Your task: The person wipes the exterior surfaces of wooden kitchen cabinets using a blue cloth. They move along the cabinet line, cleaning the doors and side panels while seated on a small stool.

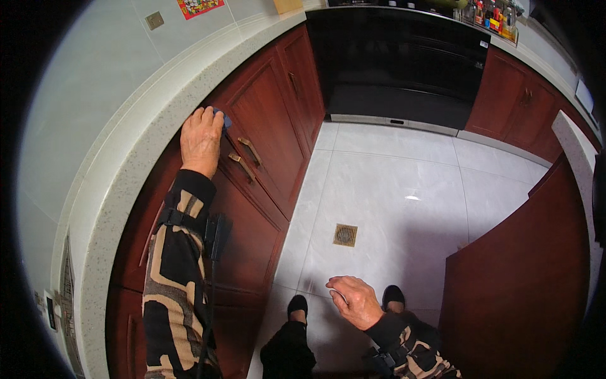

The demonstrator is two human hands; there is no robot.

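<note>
My left hand (pixel 202 137) is raised at the top of the red-brown wooden cabinet doors, just under the countertop edge. Its fingers press a dark blue cloth (pixel 226 121) to the wood, and most of the cloth is hidden beneath them. Two brass handles (pixel 244 166) sit side by side below that hand, on neighbouring cabinet doors (pixel 267 104). My right hand (pixel 356 302) hangs low over the tiled floor near my feet. Its fingers are loosely curled with a gap to the thumb, and nothing shows in them.
A speckled stone countertop (pixel 142 125) curves along the left. Ahead stands a black glossy appliance (pixel 397 61), with bottles (pixel 492 19) above at right. A dark wooden panel (pixel 516 270) rises on the right. A square floor drain (pixel 345 235) is set in the pale tiles (pixel 393 180).
</note>
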